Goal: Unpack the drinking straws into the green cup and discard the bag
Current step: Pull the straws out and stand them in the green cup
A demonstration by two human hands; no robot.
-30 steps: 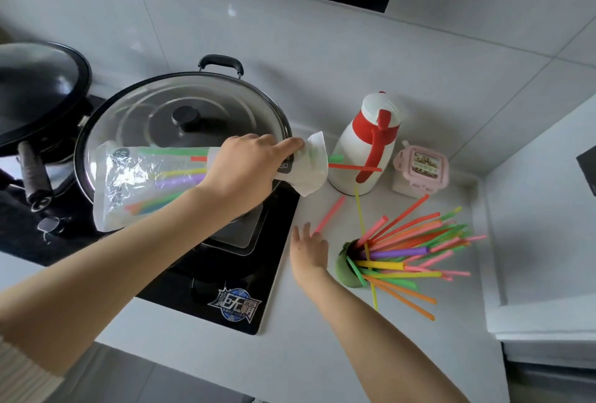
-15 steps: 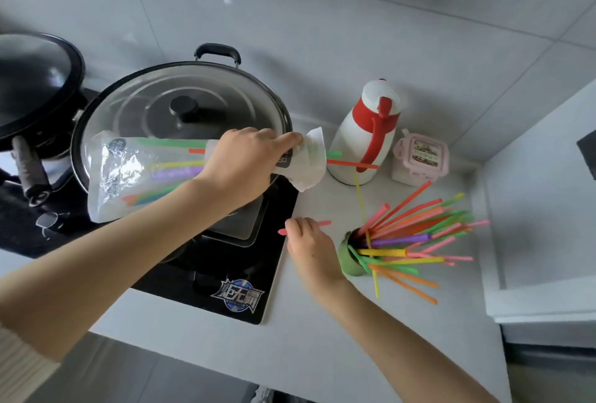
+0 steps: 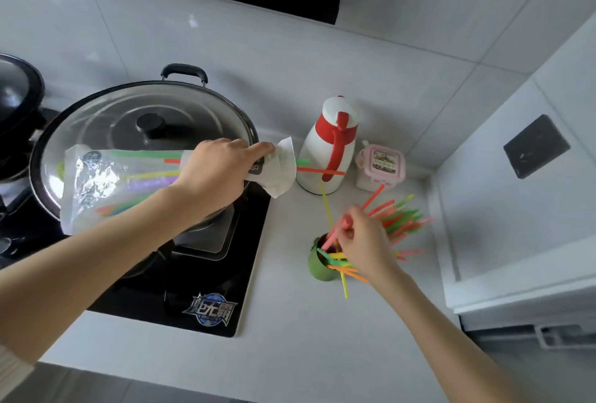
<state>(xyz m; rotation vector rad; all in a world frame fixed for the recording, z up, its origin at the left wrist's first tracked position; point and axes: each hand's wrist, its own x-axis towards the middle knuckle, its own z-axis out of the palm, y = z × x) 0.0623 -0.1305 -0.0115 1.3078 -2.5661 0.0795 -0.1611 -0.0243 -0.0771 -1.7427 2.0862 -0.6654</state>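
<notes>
Beside jug point(image 3: 325, 151) and pink box point(image 3: 380, 165) — right grip point(image 3: 364, 241) tight on straw point(image 3: 332, 236), left grip point(image 3: 216, 170) round bag point(image 3: 96, 183)

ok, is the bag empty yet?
Not empty. Coloured straws show through the clear bag in the left hand; two poke out of its mouth.

Left hand point(image 3: 216, 173) grips the bag point(image 3: 96, 183); right hand point(image 3: 364, 241) pinches a pink straw point(image 3: 332, 235) over the green cup point(image 3: 317, 267).

The blurred right hand point(image 3: 362, 243) hides part of the green cup point(image 3: 317, 268); the black pan point(image 3: 16, 105) is cropped left.
</notes>
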